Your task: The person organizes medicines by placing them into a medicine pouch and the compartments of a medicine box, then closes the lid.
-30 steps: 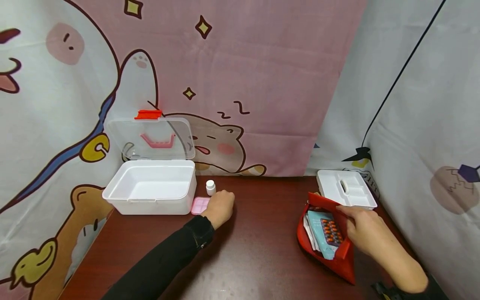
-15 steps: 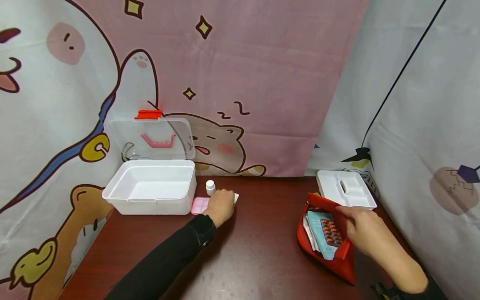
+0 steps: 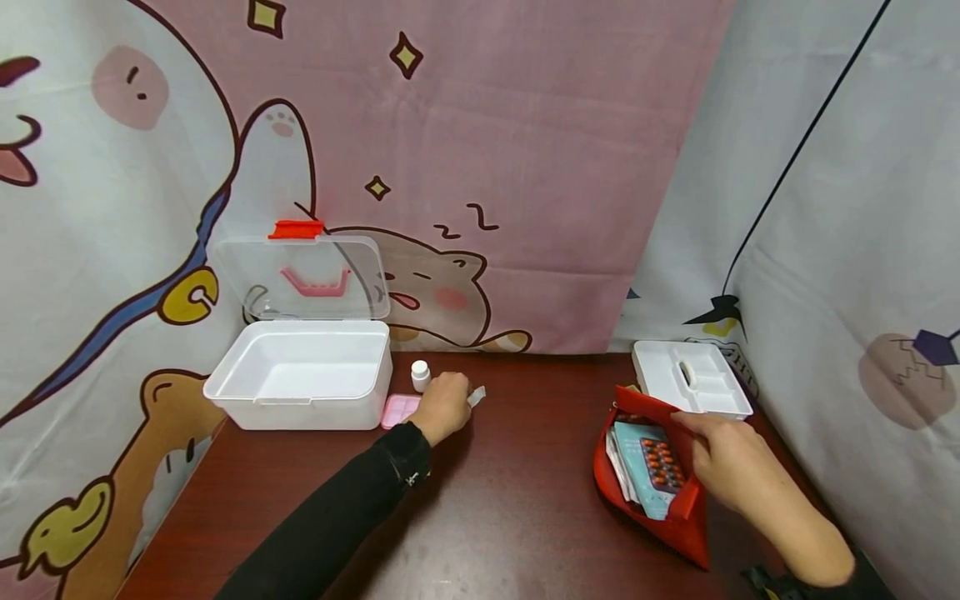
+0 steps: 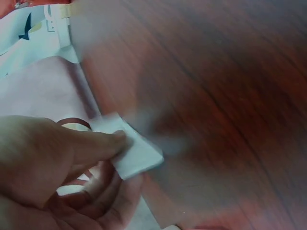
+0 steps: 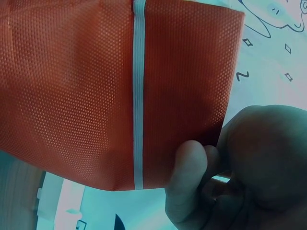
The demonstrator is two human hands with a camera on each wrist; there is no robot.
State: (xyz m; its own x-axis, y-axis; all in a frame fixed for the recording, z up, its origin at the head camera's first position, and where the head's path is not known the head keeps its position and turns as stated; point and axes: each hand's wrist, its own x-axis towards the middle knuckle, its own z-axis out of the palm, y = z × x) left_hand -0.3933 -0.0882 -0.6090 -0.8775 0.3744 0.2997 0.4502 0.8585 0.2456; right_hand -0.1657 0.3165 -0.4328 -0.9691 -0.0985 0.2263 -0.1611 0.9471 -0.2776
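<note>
Between thumb and fingers, my left hand pinches a small flat white packet; in the head view only its pale corner sticks out past the fingers. Right beside that hand stand a small white bottle and a pink pill case, the latter partly covered by the hand. My right hand grips the upper edge of a red fabric pouch, thumb on its outer face. The pouch gapes open, showing a light blue packet, a blister pack of orange pills and some white papers.
An open white box with a clear raised lid and red latch stands at the back left. Behind the pouch, at the back right, lies a white compartment tray with a handle. Patterned cloth hangs behind the brown table.
My left hand has shifted slightly, and the white packet has come into sight in its fingers, now lifted and tilted. The right hand and pouch have stayed put.
</note>
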